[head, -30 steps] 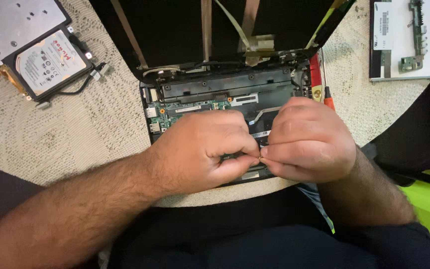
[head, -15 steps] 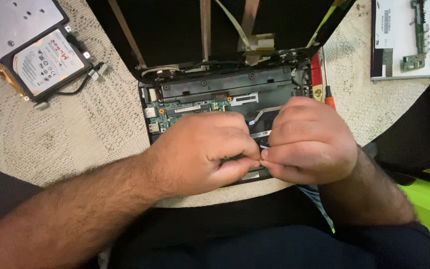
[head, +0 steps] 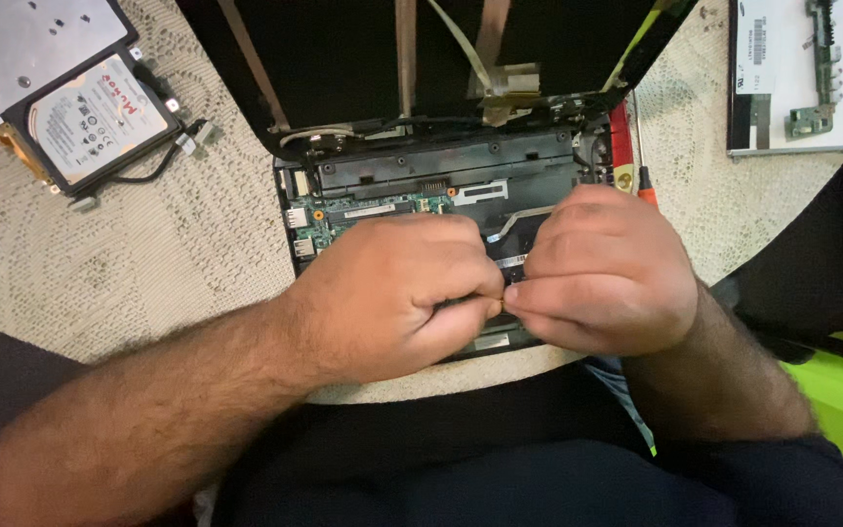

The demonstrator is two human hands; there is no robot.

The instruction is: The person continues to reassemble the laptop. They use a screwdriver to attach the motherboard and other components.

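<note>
1. The left hand (head: 392,293) lies curled over the near half of an opened laptop base (head: 441,185). Its fingers are folded in and the thumb presses toward the other hand. Whatever it pinches is too small and too covered to make out.
2. The right hand (head: 602,273) mirrors it, knuckles up, fingertips (head: 519,293) meeting the left thumb just above the near edge of the base. It too is closed tight; I cannot tell what, if anything, sits between the tips.
3. The laptop base rests on the cream woven table cover (head: 148,254), directly in front of the person. Both hands hide most of its near part; only the far strip shows clearly.
4. On that strip, a green circuit board (head: 363,210) is visible at the left, partly under the left knuckles. A thin flat ribbon cable (head: 519,215) runs from the middle toward the right hand and vanishes beneath it.
5. The dark lid panel (head: 343,68) stands behind the base, cut off by the top edge, with brown tape strips and a pale flat cable (head: 461,44) running down it.
6. A red-handled screwdriver (head: 644,190) lies just beside the right edge of the base, mostly hidden by the right hand.
7. A hard drive (head: 85,117) in its bracket lies at the far left, well apart, with a grey metal plate (head: 21,39) above it, cut off by the frame.
8. A white panel with a small green board (head: 807,122) lies at the far right, partly out of frame.
</note>
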